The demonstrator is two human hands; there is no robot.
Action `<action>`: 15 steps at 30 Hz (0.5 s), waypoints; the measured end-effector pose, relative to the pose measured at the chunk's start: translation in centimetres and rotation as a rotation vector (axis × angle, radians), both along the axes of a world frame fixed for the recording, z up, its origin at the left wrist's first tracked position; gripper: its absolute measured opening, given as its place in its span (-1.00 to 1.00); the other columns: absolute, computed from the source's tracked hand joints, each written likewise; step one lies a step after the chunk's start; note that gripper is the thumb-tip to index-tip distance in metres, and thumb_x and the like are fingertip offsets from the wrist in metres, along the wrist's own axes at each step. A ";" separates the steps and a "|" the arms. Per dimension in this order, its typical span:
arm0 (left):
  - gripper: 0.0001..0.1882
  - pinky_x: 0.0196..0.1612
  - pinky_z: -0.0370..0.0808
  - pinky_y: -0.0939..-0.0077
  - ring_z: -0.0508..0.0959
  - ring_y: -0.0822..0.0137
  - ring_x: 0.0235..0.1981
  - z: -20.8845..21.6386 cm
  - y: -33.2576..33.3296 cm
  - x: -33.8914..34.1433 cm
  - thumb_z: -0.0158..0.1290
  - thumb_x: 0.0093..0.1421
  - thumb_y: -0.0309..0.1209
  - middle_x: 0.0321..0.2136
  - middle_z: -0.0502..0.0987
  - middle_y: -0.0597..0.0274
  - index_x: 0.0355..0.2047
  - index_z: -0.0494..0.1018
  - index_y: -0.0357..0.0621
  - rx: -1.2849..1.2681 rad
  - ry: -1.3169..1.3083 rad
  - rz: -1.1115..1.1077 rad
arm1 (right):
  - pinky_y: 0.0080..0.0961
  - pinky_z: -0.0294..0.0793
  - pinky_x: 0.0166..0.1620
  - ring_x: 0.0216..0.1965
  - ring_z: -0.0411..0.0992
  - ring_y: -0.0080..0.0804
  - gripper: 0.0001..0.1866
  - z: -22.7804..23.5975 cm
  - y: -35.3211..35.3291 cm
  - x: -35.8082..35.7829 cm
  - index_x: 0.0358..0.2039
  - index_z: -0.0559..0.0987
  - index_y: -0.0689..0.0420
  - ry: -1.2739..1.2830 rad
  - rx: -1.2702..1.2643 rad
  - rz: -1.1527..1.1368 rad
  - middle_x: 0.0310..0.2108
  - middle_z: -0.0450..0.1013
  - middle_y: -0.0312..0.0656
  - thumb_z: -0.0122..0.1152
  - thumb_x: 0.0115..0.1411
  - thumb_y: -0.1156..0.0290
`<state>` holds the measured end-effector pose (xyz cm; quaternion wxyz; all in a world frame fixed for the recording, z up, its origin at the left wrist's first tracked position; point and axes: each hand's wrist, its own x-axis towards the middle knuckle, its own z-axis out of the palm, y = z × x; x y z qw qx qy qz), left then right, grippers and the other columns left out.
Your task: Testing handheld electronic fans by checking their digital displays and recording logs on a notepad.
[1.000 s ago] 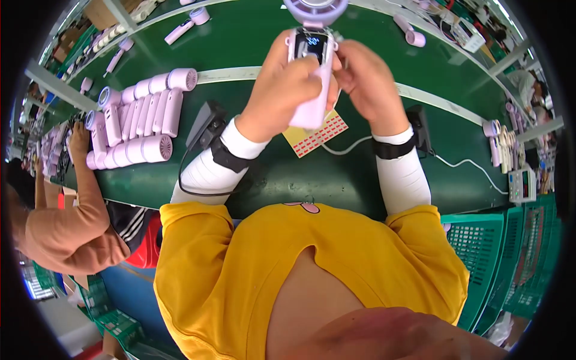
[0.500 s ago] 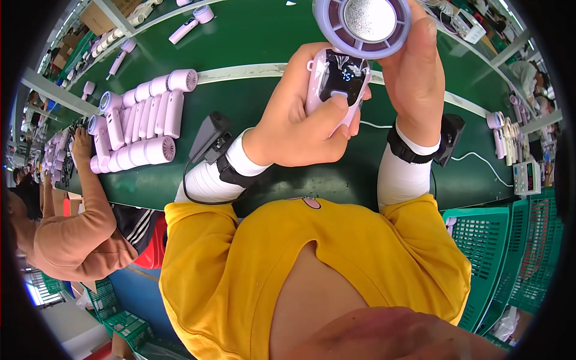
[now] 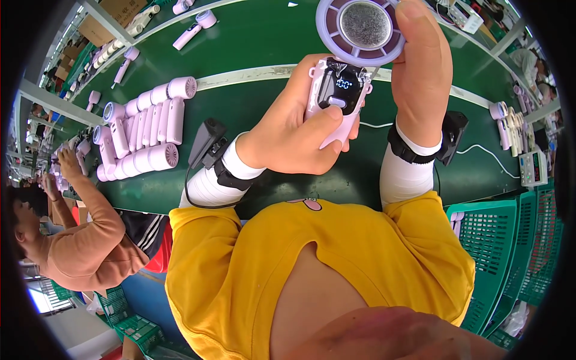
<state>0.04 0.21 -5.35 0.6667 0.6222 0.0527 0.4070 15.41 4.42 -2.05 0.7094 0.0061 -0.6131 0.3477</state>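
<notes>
A lilac handheld fan (image 3: 327,78) is held up over the green bench, its round ringed head with a silvery centre disc (image 3: 365,25) facing up. My left hand (image 3: 294,135) is closed round the fan's handle, the thumb resting just below the oval button under a lit black display (image 3: 343,84). My right hand (image 3: 423,78) is at the right rim of the head, its thumb against the edge; the other fingers are mostly hidden. Black straps with small devices sit on both my wrists.
Several lilac fans (image 3: 144,126) lie in rows on the green bench (image 3: 252,108) to the left. A co-worker (image 3: 84,240) sits at far left. At right are a white meter box (image 3: 533,168), a thin white cable, pale fans (image 3: 510,129) and green crates (image 3: 486,240).
My left thumb has slid down off the button, and the display reading has changed. The fan has come slightly lower. The co-worker's hands at far left have moved.
</notes>
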 end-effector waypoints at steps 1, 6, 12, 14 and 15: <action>-0.37 -0.40 0.40 0.55 0.37 0.43 -0.47 -0.1 0.1 0.0 -0.14 -0.06 -0.64 -0.29 0.31 0.12 0.04 -0.10 -0.29 -0.032 0.017 -0.029 | -0.86 0.13 -0.43 -0.49 0.18 -0.78 -0.64 -0.5 0.9 0.3 -0.18 0.36 0.29 0.115 0.255 0.266 -0.47 0.32 -0.40 -0.06 0.15 0.25; -0.41 -0.39 0.40 0.56 0.38 0.42 -0.47 -1.8 0.5 1.0 0.04 -0.05 -0.48 -0.33 0.35 0.13 -0.02 0.05 -0.30 0.219 0.099 0.220 | -0.87 0.12 -0.44 -0.51 0.16 -0.80 -0.66 2.7 -5.5 -0.6 -0.21 0.38 0.29 -0.108 -0.509 -0.665 -0.49 0.31 -0.40 -0.02 0.13 0.27; -0.49 -0.33 0.41 0.52 0.43 0.31 -0.40 -2.8 2.3 0.6 0.15 -0.13 -0.39 -0.33 0.40 0.11 -0.15 0.26 -0.25 0.728 0.054 0.573 | -0.78 0.20 -0.43 -0.48 0.24 -0.74 -0.65 1.8 -5.9 -0.9 -0.26 0.40 0.29 -0.111 -0.387 -0.592 -0.47 0.35 -0.35 -0.01 0.13 0.22; -0.52 -0.29 0.41 0.49 0.46 0.25 -0.36 -2.5 3.5 -0.9 0.19 -0.19 -0.39 -0.30 0.42 0.11 -0.21 0.33 -0.23 1.052 0.232 0.671 | -0.76 0.22 -0.42 -0.47 0.25 -0.73 -0.64 1.5 -5.8 -1.4 -0.27 0.40 0.29 -0.107 -0.392 -0.534 -0.47 0.36 -0.34 -0.01 0.13 0.20; -0.53 -0.27 0.41 0.47 0.47 0.22 -0.34 -2.4 3.7 -1.4 0.21 -0.22 -0.39 -0.29 0.43 0.11 -0.24 0.37 -0.22 1.212 0.324 0.703 | -0.74 0.23 -0.41 -0.46 0.27 -0.72 -0.64 1.7 -6.0 -1.6 -0.28 0.40 0.28 -0.104 -0.527 -0.373 -0.46 0.37 -0.32 -0.01 0.14 0.19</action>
